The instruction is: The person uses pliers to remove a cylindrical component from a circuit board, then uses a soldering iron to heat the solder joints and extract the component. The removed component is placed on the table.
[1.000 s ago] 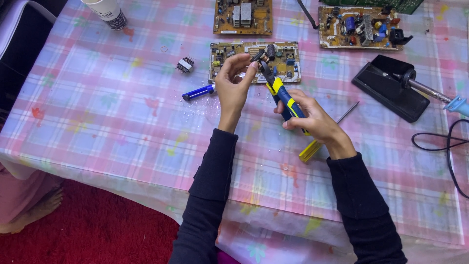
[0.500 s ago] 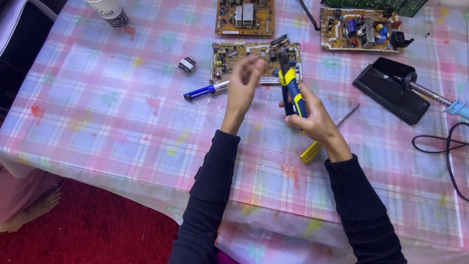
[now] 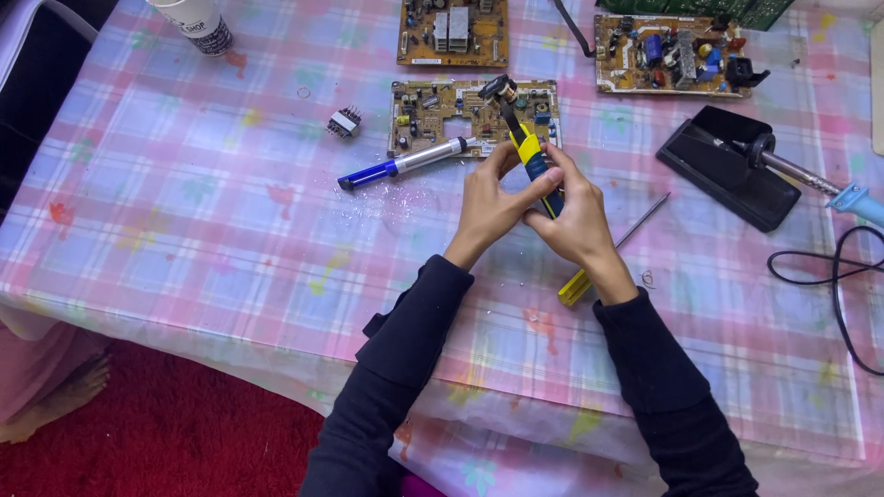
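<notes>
One pair of pliers (image 3: 527, 147), blue-and-yellow handles, dark steel head — held up over the near edge of the middle circuit board (image 3: 433, 109), head tilted up and away, clasping a small dark part too small to make out. Both hands meet on the handles: right hand (image 3: 573, 216) wrapped closed around the lower grips, left hand (image 3: 488, 202) curled against them with its fingertips pinching the yellow section.

Handling, by judgement: stiff, moderately heavy for its size, weight towards the head; the sleeved handles give sure, non-slip purchase and are the place to hold, well back from the pivot. The part in its tip looks light and easily dropped.

Around the board:
- blue-and-silver desoldering pump (image 3: 405, 164), touching its near edge
- small transformer (image 3: 343, 121), to its left
- two further circuit boards, beyond it (image 3: 451, 32) and to its far right (image 3: 668, 53)
- soldering iron on a black stand (image 3: 737, 166), well right
- yellow-handled screwdriver (image 3: 608, 253), nearer, under the right wrist

All on a pink plaid tablecloth (image 3: 184, 230).
</notes>
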